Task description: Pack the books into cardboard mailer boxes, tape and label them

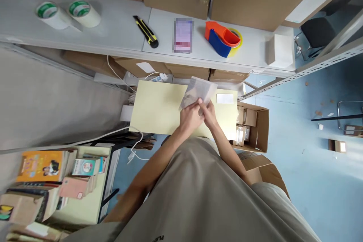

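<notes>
A translucent plastic bag [204, 87] is held above the pale yellow tabletop [159, 106]. Something greyish shows through its lower left part, too unclear to name. My left hand [190, 117] has its fingers closed at the bag's lower edge. Right beside it, my right hand [209, 114] grips the same edge, its thumb lying near the left hand's fingers. The two hands touch or nearly touch, and the fingertips under the bag are hidden. A small white paper slip [225, 98] lies on the tabletop to the right of the bag.
On the grey shelf [119, 26] ahead are tape rolls [84, 14], a box cutter [146, 32], a phone [183, 36], an orange-and-blue tape dispenser [222, 39] and a white box [280, 51]. Books [42, 166] are stacked at left. An open carton [262, 128] stands at right.
</notes>
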Tool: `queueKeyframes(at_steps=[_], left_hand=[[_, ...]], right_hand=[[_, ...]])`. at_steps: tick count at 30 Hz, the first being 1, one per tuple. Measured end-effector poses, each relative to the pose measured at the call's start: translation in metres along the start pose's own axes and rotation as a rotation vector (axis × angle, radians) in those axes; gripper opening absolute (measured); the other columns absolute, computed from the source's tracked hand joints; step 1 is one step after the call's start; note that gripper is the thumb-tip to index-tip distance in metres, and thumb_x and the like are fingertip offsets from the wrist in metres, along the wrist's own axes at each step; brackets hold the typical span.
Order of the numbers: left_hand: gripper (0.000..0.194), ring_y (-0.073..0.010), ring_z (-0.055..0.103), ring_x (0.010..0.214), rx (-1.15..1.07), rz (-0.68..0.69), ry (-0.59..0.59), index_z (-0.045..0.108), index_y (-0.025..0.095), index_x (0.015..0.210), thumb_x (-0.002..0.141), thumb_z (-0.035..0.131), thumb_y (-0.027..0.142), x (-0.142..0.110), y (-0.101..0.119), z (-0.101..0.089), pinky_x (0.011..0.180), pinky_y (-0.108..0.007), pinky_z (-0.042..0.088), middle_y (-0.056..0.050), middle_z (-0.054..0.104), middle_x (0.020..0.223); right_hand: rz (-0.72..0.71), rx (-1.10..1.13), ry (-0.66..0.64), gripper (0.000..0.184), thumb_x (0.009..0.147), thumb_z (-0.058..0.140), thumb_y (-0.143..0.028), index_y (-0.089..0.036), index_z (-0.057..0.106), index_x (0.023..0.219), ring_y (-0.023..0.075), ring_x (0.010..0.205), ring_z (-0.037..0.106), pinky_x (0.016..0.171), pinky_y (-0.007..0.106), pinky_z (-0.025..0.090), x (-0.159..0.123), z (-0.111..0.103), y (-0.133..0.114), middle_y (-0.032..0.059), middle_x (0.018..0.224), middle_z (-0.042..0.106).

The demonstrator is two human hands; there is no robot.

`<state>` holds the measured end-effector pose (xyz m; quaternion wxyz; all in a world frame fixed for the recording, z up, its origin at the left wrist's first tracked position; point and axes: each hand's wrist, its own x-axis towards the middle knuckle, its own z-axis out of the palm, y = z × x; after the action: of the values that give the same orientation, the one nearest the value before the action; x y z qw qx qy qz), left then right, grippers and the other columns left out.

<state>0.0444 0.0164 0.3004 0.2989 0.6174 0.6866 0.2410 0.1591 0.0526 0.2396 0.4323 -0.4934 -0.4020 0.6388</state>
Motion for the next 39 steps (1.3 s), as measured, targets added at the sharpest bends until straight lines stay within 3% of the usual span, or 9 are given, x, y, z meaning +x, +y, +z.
queueKeyframes(at_steps=[3,7,13,18,23,27,31,36,39], left_hand=[[0.05,-0.0374,0.071,0.154,-0.327,0.074,-0.052,0.084,0.028,0.147,0.097,0.086,0.037,-0.01,-0.025,-0.027,0.131,-0.047,0.058,-0.009,0.078,0.161],[0.067,-0.0417,0.06,0.164,-0.655,-0.14,0.202,0.081,0.025,0.148,0.091,0.096,0.056,-0.004,-0.087,-0.075,0.131,-0.054,0.058,-0.014,0.073,0.165],[0.069,-0.0386,0.083,0.108,-0.944,-0.363,-0.057,0.088,0.017,0.106,0.073,0.102,0.077,-0.005,-0.136,-0.107,0.084,-0.046,0.07,-0.013,0.086,0.105],[0.07,-0.0353,0.083,0.104,-0.884,-0.372,-0.016,0.087,0.016,0.106,0.075,0.1,0.078,-0.007,-0.147,-0.112,0.084,-0.042,0.069,-0.011,0.083,0.1],[0.057,-0.0421,0.066,0.152,-0.509,-0.213,0.286,0.082,0.023,0.135,0.096,0.091,0.063,-0.006,-0.138,-0.1,0.125,-0.054,0.06,-0.017,0.079,0.147],[0.046,-0.0401,0.063,0.158,-0.333,-0.054,0.151,0.078,0.026,0.147,0.104,0.082,0.041,-0.012,-0.116,-0.074,0.135,-0.053,0.052,-0.015,0.071,0.165],[0.049,-0.0412,0.073,0.147,-0.356,-0.166,0.09,0.078,0.027,0.148,0.101,0.085,0.036,-0.015,-0.115,-0.053,0.126,-0.053,0.058,-0.014,0.075,0.159],[0.046,-0.0369,0.083,0.121,-0.583,-0.371,0.173,0.084,0.026,0.131,0.087,0.091,0.038,-0.009,-0.162,-0.052,0.104,-0.045,0.066,-0.009,0.089,0.122],[0.049,-0.0311,0.082,0.105,-0.828,-0.509,0.24,0.085,0.019,0.118,0.076,0.086,0.044,-0.004,-0.211,-0.066,0.088,-0.037,0.065,-0.01,0.089,0.112]], right_hand=[[0.096,0.105,-0.029,0.075,0.077,0.094,-0.087,-0.024,0.076,0.115,0.0354,0.119,0.082,0.103,0.046,0.071,0.005,-0.005,-0.005,0.0103,0.116,0.088],[0.209,0.137,-0.139,0.083,0.07,0.1,-0.086,-0.024,0.079,0.122,0.0407,0.129,0.082,0.108,0.052,0.073,0.008,-0.008,-0.009,0.0115,0.121,0.09],[0.248,0.153,-0.271,0.088,0.071,0.098,-0.089,-0.024,0.079,0.127,0.0423,0.14,0.078,0.114,0.055,0.071,0.007,0.011,-0.001,0.0142,0.125,0.089],[0.262,0.176,-0.286,0.084,0.07,0.1,-0.089,-0.025,0.079,0.121,0.0413,0.139,0.079,0.115,0.055,0.071,0.01,0.024,0.008,0.0127,0.122,0.089],[0.245,0.123,-0.236,0.084,0.072,0.098,-0.09,-0.024,0.078,0.12,0.0399,0.132,0.081,0.109,0.052,0.073,0.016,0.042,0.01,0.0117,0.118,0.089],[0.183,0.043,-0.2,0.082,0.075,0.095,-0.091,-0.025,0.079,0.122,0.0362,0.13,0.081,0.108,0.047,0.071,0.015,0.066,0.017,0.0082,0.121,0.089],[0.134,-0.029,-0.243,0.082,0.084,0.085,-0.094,-0.027,0.08,0.13,0.0326,0.131,0.079,0.11,0.043,0.069,0.004,0.087,0.025,0.0067,0.124,0.087],[0.201,-0.096,-0.395,0.086,0.095,0.075,-0.094,-0.031,0.077,0.154,0.0336,0.157,0.066,0.129,0.049,0.06,-0.003,0.097,0.03,0.0075,0.162,0.076],[0.168,-0.183,-0.332,0.084,0.094,0.076,-0.092,-0.032,0.079,0.153,0.0356,0.171,0.052,0.137,0.054,0.053,0.011,0.094,0.042,0.0089,0.178,0.064]])
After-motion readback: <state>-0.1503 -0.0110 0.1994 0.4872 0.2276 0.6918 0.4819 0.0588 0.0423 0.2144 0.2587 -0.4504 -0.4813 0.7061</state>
